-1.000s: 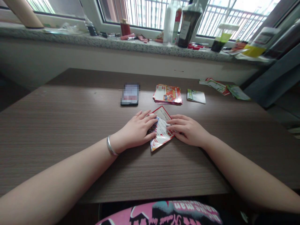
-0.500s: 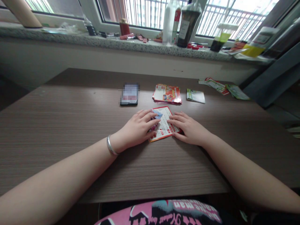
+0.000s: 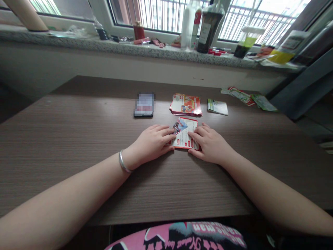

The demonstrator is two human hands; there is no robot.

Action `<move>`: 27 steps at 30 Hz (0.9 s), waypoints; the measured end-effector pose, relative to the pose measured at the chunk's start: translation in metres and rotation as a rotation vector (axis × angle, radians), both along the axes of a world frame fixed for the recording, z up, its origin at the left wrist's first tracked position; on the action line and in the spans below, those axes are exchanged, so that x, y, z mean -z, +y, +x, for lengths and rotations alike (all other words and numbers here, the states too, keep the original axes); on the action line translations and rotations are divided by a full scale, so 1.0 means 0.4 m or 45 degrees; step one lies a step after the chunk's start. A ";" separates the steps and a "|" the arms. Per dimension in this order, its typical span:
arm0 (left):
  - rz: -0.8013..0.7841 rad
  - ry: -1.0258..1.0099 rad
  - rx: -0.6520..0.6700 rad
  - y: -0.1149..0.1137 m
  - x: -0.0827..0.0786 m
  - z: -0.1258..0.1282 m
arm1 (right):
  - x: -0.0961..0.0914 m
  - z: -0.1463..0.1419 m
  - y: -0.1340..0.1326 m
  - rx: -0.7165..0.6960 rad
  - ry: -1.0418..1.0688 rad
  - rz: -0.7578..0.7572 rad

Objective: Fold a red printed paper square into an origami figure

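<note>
A red-bordered printed paper leaflet [image 3: 185, 136] lies on the brown wooden table [image 3: 78, 139], partly folded, with a coloured corner turned over at its upper left. My left hand [image 3: 152, 142], a silver bangle on its wrist, rests on the leaflet's left edge with its fingers pressing down on the fold. On the right edge my right hand [image 3: 210, 144] lies with its fingers flat on the paper. Both hands hold the leaflet against the table.
Behind the leaflet lie a dark phone [image 3: 144, 105], a stack of red leaflets [image 3: 186, 105], a small green-white stack [image 3: 218, 107] and loose leaflets [image 3: 244, 95] at the far right. Bottles [image 3: 191, 24] and clutter stand on the stone windowsill [image 3: 104, 45].
The leaflet has been turned from a diagonal lie to nearly square with the table and slid slightly away from me. Both hands moved with it and closed in on its sides.
</note>
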State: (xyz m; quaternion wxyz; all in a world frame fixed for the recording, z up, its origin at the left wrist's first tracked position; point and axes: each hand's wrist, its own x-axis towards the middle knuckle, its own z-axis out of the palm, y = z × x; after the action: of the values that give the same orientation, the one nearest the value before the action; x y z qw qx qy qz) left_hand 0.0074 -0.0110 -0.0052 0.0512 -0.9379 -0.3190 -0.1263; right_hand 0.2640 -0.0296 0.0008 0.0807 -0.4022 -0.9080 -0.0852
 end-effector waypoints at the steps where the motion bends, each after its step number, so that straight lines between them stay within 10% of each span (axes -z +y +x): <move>1: 0.015 0.000 0.009 0.001 0.000 0.000 | -0.002 0.000 0.001 -0.016 0.007 0.000; 27: -0.159 0.169 0.008 -0.006 -0.004 -0.001 | 0.007 0.012 -0.008 -0.380 0.028 0.064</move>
State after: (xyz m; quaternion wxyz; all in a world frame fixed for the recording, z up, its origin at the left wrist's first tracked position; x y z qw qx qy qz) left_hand 0.0068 -0.0133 -0.0036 0.0131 -0.9466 -0.3191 -0.0439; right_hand 0.2687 -0.0329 -0.0019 0.1124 -0.2614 -0.9544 -0.0905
